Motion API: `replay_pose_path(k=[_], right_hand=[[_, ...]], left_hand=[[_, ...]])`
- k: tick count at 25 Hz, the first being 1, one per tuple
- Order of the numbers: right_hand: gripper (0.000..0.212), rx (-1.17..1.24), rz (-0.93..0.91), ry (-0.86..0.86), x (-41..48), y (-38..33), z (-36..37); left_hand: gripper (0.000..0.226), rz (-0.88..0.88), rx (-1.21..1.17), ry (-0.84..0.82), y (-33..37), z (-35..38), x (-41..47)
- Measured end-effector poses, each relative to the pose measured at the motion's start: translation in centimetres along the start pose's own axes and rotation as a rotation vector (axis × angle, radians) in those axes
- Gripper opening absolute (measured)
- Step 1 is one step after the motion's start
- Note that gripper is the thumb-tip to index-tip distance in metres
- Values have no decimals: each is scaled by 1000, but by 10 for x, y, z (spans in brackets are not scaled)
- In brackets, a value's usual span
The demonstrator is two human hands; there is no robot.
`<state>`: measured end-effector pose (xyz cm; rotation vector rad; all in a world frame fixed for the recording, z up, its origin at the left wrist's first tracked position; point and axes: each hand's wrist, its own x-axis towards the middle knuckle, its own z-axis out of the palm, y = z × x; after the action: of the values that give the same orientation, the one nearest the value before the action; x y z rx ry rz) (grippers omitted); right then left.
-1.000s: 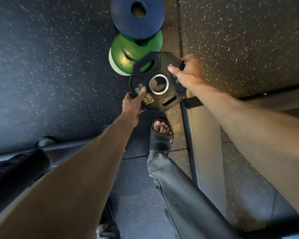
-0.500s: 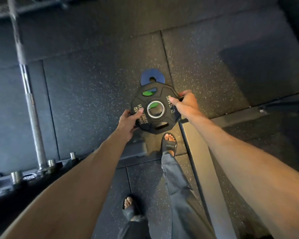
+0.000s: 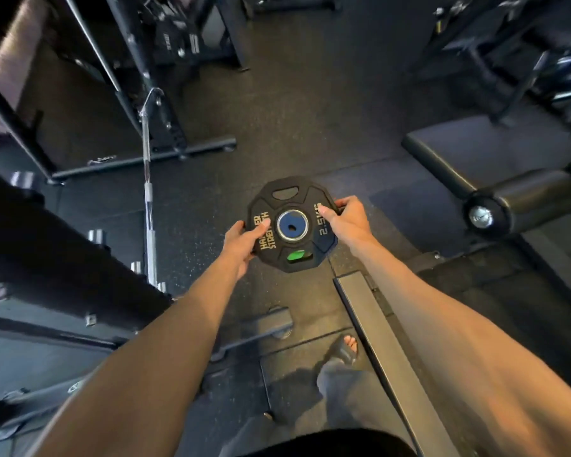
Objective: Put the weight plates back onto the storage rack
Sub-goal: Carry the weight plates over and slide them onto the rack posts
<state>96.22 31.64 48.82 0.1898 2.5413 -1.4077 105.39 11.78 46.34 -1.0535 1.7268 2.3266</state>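
dark speckled rubber gym floor [image 3: 310, 127]; black many-sided rubber weight plate [image 3: 295, 204] held above it, left hand [image 3: 241, 240] gripping its left edge, right hand [image 3: 346, 221] gripping its right edge, thumbs on top

The floor [image 3: 310, 110] is dark with little specks. A long silver bar [image 3: 149, 225] lies on it at the left. A bench [image 3: 459, 156] stands at the right. A foot [image 3: 345, 349] stands by a grey beam [image 3: 386, 351].
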Motion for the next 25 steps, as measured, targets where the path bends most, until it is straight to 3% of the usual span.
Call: replay_pose_path(k=[5, 7, 9, 16, 25], right_hand=[[40, 42, -92, 3, -114, -16, -27], [36, 53, -120, -2, -157, -19, -38], [34, 76, -163, -24, -201, -23, -48], [30, 287, -335, -117, -342, -30, -78], [24, 456, -583, -369, -496, -97, -46]], left_hand=[[64, 97, -76, 24, -1, -30, -115], [52, 133, -76, 39, -6, -38, -163], [55, 175, -79, 60, -13, -49, -206], [35, 408, -11, 139, -24, -92, -367], [26, 670, 11, 422, -11, -189, -556]])
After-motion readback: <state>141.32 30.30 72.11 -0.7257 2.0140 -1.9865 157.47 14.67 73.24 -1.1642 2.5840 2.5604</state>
